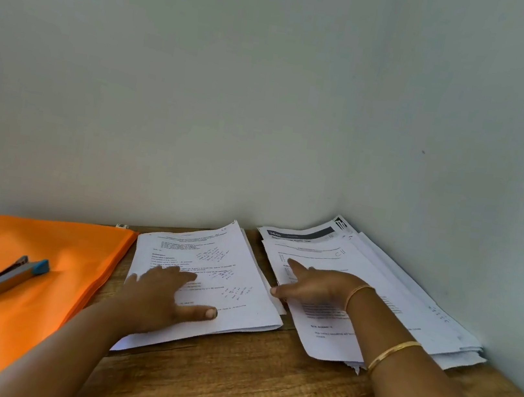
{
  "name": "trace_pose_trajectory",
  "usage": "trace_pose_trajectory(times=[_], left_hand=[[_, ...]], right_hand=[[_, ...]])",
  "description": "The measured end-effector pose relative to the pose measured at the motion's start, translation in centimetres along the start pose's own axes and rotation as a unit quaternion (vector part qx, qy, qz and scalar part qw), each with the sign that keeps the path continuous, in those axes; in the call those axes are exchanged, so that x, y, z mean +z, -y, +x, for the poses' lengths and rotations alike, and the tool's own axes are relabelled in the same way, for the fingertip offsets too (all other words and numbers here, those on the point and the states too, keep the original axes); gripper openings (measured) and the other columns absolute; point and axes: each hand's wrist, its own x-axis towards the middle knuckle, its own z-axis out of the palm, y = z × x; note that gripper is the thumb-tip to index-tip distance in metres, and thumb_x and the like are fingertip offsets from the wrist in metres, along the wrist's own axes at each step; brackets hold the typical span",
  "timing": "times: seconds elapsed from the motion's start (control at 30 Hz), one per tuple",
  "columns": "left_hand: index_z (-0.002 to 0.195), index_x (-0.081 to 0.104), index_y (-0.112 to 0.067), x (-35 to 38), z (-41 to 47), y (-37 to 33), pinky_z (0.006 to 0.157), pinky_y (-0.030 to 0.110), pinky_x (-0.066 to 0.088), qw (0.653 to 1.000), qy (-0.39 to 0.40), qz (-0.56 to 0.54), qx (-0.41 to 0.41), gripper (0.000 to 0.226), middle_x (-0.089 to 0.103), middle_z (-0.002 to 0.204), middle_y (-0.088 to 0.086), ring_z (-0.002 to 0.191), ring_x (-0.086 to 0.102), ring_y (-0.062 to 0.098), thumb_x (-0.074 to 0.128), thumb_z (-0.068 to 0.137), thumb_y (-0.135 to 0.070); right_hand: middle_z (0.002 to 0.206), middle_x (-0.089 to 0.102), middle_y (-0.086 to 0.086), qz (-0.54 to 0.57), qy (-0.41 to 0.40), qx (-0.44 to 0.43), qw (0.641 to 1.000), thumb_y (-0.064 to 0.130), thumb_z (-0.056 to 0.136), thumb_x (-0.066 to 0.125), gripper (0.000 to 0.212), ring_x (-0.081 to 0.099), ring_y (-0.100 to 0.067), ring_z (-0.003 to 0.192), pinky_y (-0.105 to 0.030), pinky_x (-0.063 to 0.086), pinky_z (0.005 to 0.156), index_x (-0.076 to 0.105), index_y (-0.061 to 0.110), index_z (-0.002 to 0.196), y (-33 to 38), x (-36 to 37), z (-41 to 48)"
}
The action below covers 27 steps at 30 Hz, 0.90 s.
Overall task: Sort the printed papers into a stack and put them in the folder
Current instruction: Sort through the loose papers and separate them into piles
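Two piles of printed papers lie on the wooden table (243, 382). The middle pile (236, 269) is thin and squared; my left hand (160, 298) rests flat on it with fingers spread and thumb out. The right pile (409, 295) is thicker and fanned out untidily against the wall corner. My right hand (312, 285) lies on its top sheet, index finger pointing forward and thumb at the sheet's left edge. The orange folder (26, 241) lies closed at the left.
A grey and orange stapler (5, 280) with a blue tip lies on the folder. Plain walls close off the table at the back and the right. Bare wood shows in front of the piles.
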Motion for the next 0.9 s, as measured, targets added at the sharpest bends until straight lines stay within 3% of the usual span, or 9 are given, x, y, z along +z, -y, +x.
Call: trace_pose_trajectory(times=[0.1,0.23,0.33,0.47,0.6,0.77,0.9], left_hand=[[0.146,0.024,-0.035,0.6,1.1,1.5,0.114,0.053,0.02,0.997,-0.063,0.01,-0.049,0.141,0.02,0.157,-0.002,0.142,0.021,0.027,0.005,0.026,-0.105],[0.146,0.026,-0.031,0.9,1.4,2.1,0.113,0.05,0.026,0.991,-0.091,-0.037,-0.086,0.102,0.022,0.156,0.001,0.142,0.024,0.027,0.037,0.061,-0.087],[0.145,0.028,-0.029,0.7,1.4,1.9,0.111,0.047,0.031,0.985,-0.117,-0.062,-0.108,0.084,0.025,0.155,0.002,0.14,0.028,0.026,0.051,0.077,-0.071],[0.144,0.031,-0.026,0.4,1.1,1.5,0.11,0.044,0.034,0.978,-0.146,-0.075,-0.129,0.076,0.03,0.152,0.002,0.138,0.031,0.025,0.056,0.082,-0.062],[0.144,0.032,-0.024,0.0,0.5,0.7,0.105,0.038,0.037,0.975,-0.155,-0.091,-0.133,0.071,0.034,0.15,0.002,0.136,0.035,0.023,0.057,0.085,-0.055],[0.142,0.034,-0.024,-0.3,-0.2,0.2,0.102,0.036,0.039,0.97,-0.177,-0.096,-0.136,0.066,0.035,0.149,0.001,0.134,0.037,0.02,0.057,0.087,-0.051],[0.14,0.037,-0.024,-0.8,-0.7,-0.3,0.09,0.031,0.046,0.961,-0.21,-0.106,-0.149,0.062,0.039,0.145,0.003,0.123,0.048,0.02,0.063,0.086,-0.04]], right_hand=[[0.161,0.002,-0.003,0.009,0.01,0.006,1.0,0.065,0.089,0.044,0.087,0.009,-0.029,0.147,-0.044,0.013,0.116,-0.005,0.03,0.152,-0.3,-0.3,0.0],[0.161,0.0,-0.003,-0.003,0.025,0.002,1.0,0.069,0.087,0.041,0.089,0.007,-0.028,0.147,-0.044,0.012,0.116,-0.006,0.029,0.152,-0.4,-0.4,-0.1],[0.16,-0.005,-0.003,-0.03,-0.031,-0.002,0.999,0.076,0.083,0.035,0.091,-0.004,-0.028,0.147,-0.057,0.002,0.114,-0.006,0.032,0.151,0.0,0.0,0.2],[0.16,-0.006,0.001,-0.067,-0.113,-0.071,0.989,0.071,0.087,0.034,0.082,-0.012,-0.022,0.147,-0.068,-0.013,0.105,-0.001,0.032,0.152,1.7,0.5,0.5],[0.161,-0.004,0.002,-0.139,-0.078,-0.137,0.978,0.064,0.091,0.037,0.078,-0.01,-0.02,0.147,-0.07,-0.02,0.1,0.005,0.029,0.152,3.6,1.7,0.3],[0.161,0.0,0.004,-0.198,-0.022,-0.134,0.971,0.058,0.097,0.024,0.063,-0.009,-0.018,0.147,-0.071,-0.022,0.098,0.009,0.029,0.152,4.9,3.0,0.4],[0.161,0.0,0.005,-0.204,-0.013,-0.127,0.971,0.057,0.098,0.02,0.062,-0.007,-0.017,0.147,-0.071,-0.022,0.099,0.006,0.03,0.152,5.1,3.0,0.4]])
